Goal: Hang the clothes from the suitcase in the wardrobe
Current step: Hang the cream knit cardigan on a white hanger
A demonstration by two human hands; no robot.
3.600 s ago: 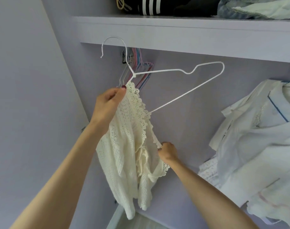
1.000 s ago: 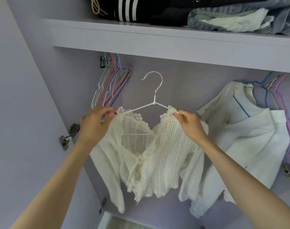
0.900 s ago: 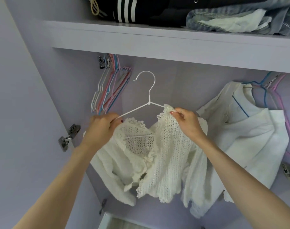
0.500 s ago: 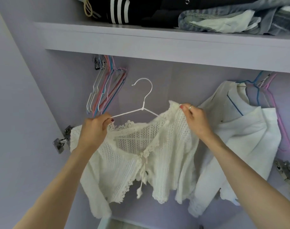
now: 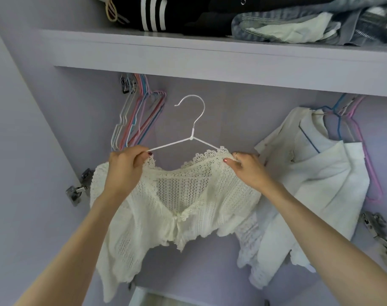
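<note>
Holding cream crochet cardigan (image 5: 179,208) on white wire hanger (image 5: 191,134), hook free, below wardrobe shelf (image 5: 210,56): left hand (image 5: 124,171) pinching one shoulder, right hand (image 5: 246,168) pinching the other. Left: bunch of empty coloured hangers (image 5: 139,120). Right: hung white garments (image 5: 316,184). On shelf: folded dark clothes (image 5: 166,14), denim (image 5: 309,23).

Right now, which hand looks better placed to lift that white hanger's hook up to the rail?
Probably the left hand: it grips the white hanger wire itself; the right hand pinches only the cardigan.
</note>
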